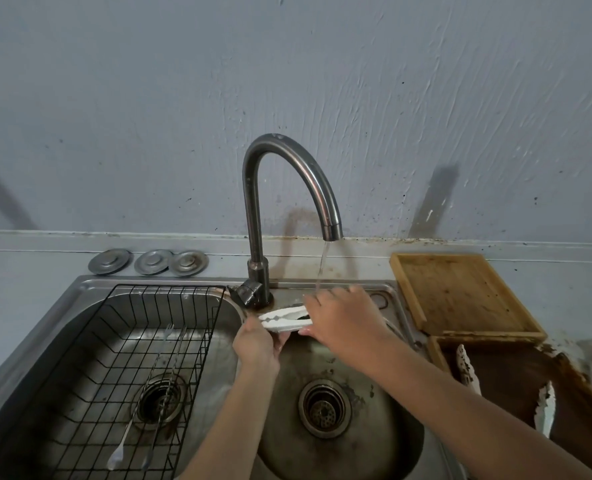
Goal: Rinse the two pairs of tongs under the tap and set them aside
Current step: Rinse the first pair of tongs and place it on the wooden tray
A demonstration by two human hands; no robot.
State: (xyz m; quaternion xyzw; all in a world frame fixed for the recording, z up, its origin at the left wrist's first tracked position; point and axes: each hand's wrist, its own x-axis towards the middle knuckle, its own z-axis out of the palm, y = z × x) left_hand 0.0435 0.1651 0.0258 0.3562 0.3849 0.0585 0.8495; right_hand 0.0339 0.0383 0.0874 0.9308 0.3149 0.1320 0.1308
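Observation:
A pair of white tongs (283, 319) with toothed edges is held level over the right sink basin (384, 431). My left hand (257, 344) grips its left end. My right hand (343, 317) lies over its right part, fingers curled round it, under the thin stream of water (323, 265) running from the curved steel tap (289, 188). Another pair of white tongs (469, 367) lies on the dark brown tray (516, 386) at the right, with a second white arm (545, 407) nearer me.
A black wire rack (90, 358) sits in the left basin and holds a long fork and skewers (159, 379). Three metal lids (149, 261) lie behind the sink. A wooden board (461, 292) is right of the tap. The tap lever (242, 294) points left.

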